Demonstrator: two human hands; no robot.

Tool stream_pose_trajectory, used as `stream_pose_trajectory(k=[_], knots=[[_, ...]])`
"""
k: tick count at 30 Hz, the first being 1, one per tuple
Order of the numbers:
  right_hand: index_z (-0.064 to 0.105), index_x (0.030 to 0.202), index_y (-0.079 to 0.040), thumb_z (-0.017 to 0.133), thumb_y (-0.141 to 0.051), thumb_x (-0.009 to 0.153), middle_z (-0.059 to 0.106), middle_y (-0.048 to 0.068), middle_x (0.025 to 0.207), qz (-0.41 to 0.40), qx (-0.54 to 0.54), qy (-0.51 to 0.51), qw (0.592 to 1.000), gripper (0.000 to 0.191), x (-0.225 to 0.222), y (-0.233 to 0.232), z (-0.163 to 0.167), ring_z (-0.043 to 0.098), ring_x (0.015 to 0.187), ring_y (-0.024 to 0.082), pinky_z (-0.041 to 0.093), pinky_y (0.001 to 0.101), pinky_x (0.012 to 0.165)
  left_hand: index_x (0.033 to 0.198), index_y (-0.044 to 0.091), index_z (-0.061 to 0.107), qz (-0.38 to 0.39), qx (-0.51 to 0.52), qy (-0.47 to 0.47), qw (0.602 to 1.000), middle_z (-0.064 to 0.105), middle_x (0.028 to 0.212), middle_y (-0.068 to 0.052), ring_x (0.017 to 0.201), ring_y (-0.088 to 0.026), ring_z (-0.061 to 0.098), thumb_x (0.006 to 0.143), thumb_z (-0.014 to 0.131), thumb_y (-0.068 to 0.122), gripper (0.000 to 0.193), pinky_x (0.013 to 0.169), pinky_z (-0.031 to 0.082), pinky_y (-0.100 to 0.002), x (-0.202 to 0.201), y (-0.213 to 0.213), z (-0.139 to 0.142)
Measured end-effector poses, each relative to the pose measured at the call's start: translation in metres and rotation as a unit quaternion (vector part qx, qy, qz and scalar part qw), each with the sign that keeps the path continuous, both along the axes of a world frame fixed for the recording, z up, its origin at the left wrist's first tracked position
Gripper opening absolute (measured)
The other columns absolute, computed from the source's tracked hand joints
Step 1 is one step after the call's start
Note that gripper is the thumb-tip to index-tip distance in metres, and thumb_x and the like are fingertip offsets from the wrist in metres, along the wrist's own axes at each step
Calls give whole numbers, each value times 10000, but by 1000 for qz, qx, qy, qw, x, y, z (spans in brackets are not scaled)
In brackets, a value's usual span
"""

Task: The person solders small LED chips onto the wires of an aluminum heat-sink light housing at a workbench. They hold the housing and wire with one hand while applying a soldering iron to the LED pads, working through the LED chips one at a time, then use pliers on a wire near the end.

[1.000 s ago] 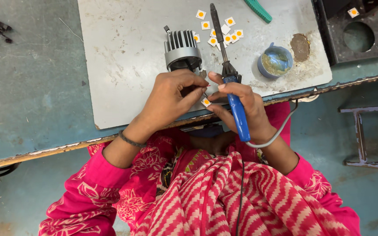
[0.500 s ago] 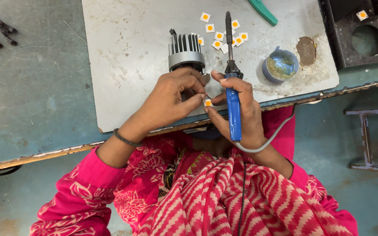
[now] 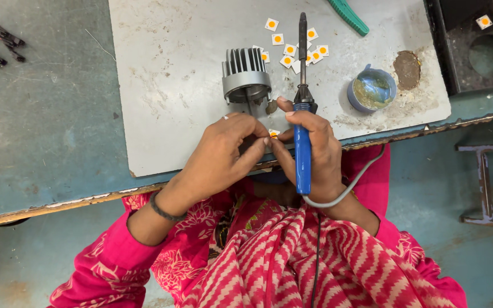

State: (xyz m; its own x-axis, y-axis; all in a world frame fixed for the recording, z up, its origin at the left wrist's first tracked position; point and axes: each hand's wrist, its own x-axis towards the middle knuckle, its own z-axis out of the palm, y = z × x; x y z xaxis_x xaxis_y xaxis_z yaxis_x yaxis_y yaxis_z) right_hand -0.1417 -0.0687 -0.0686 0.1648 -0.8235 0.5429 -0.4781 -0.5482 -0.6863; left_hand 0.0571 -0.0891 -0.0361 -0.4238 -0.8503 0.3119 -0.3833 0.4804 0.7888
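Compared with half a second earlier, both hands are sitting in almost the same place; the finned grey lamp housing (image 3: 246,75) is standing as before, just beyond the fingertips. The right hand (image 3: 314,149) is still grasping the blue-handled soldering iron (image 3: 302,108), its tip pointing away across the grey metal sheet (image 3: 172,85). The left hand (image 3: 223,153) is pinching a small white chip with an orange centre (image 3: 273,134) together with the right fingertips, at the sheet's near edge. Most of that chip is being hidden by the fingers. Loose chips (image 3: 292,48) are lying beyond the housing, a small tin of paste (image 3: 372,90) beside them. A green tool (image 3: 349,16) is being cut off at the top edge.
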Motion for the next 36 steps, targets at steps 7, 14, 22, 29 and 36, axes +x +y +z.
stream_pose_trajectory(k=[7,14,22,29,36], knots=[[440,1302,-39,789,77,923,628,195,1427,28,7,-3,1000,529,-5,2,2,762,937,182,629,266,800,930,19,652,18,-27,5,999,655,865,-129,823,-325,639,892,697,67,76,726,504,-420,-1,-2,-10],[428,1298,-38,769,96,925,624,204,1424,23,14,-8,1000,523,-6,4,3,769,973,180,633,270,816,888,37,640,39,-62,-13,997,639,878,-117,835,-330,638,867,729,63,95,727,509,-429,-7,-2,-13],[414,1290,-50,774,83,920,632,204,1418,16,12,1,1000,534,-9,1,0,750,921,178,619,273,796,932,28,637,39,-84,-35,995,638,876,-138,830,-362,628,881,718,64,102,722,496,-464,-14,-3,-13],[377,1332,-58,735,108,955,588,233,1473,48,15,-32,998,546,-7,-3,-1,777,1060,229,644,289,860,953,23,656,52,-50,-9,997,669,872,-134,832,-351,652,905,703,71,83,735,511,-448,-15,-2,-9],[389,1340,-51,782,85,942,563,243,1465,35,-1,-21,999,575,-6,-3,0,768,1087,260,641,299,883,942,38,671,98,-67,-20,993,669,836,-112,780,-306,672,914,725,98,86,702,517,-436,-19,10,-4]])
